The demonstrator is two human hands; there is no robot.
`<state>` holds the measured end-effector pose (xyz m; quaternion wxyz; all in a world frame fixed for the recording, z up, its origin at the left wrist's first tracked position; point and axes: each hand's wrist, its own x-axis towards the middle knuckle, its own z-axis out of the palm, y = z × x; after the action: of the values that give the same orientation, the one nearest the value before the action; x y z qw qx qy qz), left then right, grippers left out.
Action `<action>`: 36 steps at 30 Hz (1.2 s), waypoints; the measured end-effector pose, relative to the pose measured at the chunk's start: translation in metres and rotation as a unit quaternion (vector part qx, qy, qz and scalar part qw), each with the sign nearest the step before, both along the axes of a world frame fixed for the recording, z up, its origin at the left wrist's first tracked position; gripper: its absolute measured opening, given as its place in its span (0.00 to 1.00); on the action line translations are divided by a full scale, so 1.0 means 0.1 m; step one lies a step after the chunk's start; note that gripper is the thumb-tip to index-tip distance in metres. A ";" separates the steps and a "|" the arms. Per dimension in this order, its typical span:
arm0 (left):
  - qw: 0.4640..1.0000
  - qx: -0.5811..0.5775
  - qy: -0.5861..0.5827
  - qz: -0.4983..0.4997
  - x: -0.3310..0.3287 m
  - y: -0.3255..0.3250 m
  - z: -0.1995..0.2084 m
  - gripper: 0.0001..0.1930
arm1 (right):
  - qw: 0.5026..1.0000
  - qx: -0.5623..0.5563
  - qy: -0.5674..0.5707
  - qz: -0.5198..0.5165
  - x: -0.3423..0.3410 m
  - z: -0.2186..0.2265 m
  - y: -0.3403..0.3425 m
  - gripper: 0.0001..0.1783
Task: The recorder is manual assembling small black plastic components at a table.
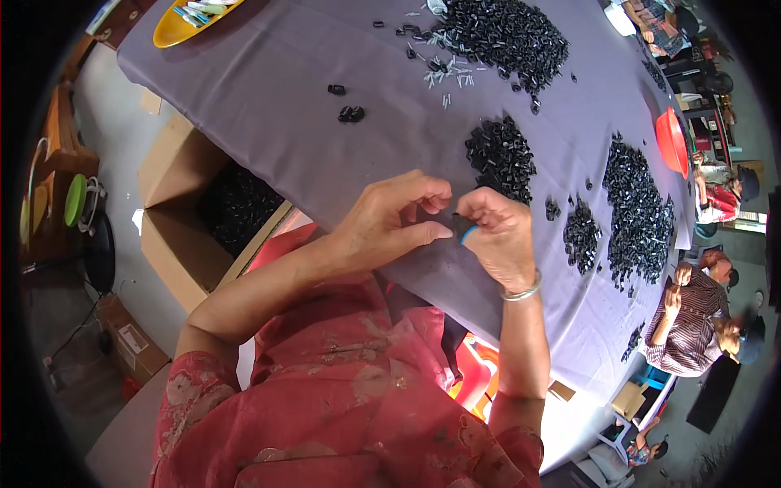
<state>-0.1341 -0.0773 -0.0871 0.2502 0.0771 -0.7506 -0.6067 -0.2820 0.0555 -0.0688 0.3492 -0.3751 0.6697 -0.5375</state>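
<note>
My left hand is over the near part of the table, its thumb and curled fingers apart with nothing visible between them. Close beside it, my right hand has its fingers bent in toward the thumb, pinching a small black piece. The piece is mostly hidden by the fingers, so its shape does not show. A blue band shows at the right thumb, and a silver bangle circles the right wrist. Just beyond the right hand lies a heap of small black plastic parts.
The cloth-covered table bears a larger black heap with clear slivers, and more heaps to the right. A yellow tray is far left, a red bowl far right. A cardboard box stands left. Several people sit along the right.
</note>
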 end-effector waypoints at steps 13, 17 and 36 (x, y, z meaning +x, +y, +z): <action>0.993 0.081 0.012 0.090 -0.01 -0.20 -0.16 0.08 | 0.999 0.050 0.000 0.001 0.01 0.17 -0.47 0.09; 0.988 -0.068 0.010 0.136 0.00 -0.27 -0.15 0.07 | 0.989 0.036 0.135 -0.053 -0.43 0.20 -0.82 0.14; 0.993 -0.025 0.015 0.116 -0.06 -0.30 -0.25 0.09 | 0.908 0.337 0.249 0.016 -0.85 0.26 -1.69 0.07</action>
<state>-0.1404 -0.1077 -0.1117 0.3319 0.1481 -0.7477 -0.5557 -0.3666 -0.1132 -0.0423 0.2851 -0.3679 0.8699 -0.1632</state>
